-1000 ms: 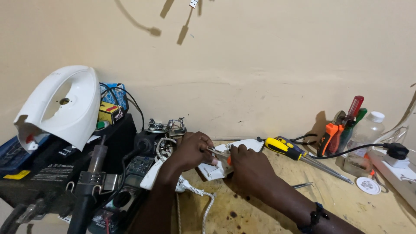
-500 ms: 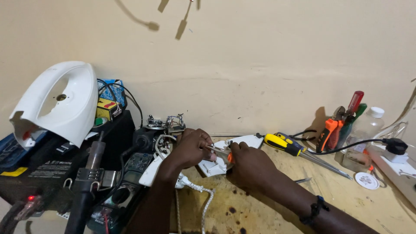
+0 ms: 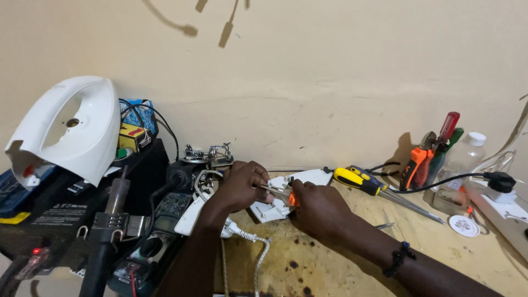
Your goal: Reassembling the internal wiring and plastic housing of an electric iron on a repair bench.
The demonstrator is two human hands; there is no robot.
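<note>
Holding an orange-handled tool (image 3: 287,197), your right hand (image 3: 320,208) keeps its grip closed on the handle. Your left hand (image 3: 240,186) grips the white iron part (image 3: 275,206) just beside it on the counter (image 3: 330,264). A yellow screwdriver (image 3: 360,180) lies beyond your right hand.

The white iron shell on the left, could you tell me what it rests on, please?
The white iron shell leans on a black box. Its own body hides the contact and whatever lies behind it.

iron shell (image 3: 66,129) white | screwdriver (image 3: 360,181) yellow-black | pliers (image 3: 413,165) orange | bottle cap (image 3: 476,138) white | counter (image 3: 330,264) tan, dark-stained | wall (image 3: 330,71) cream
</note>
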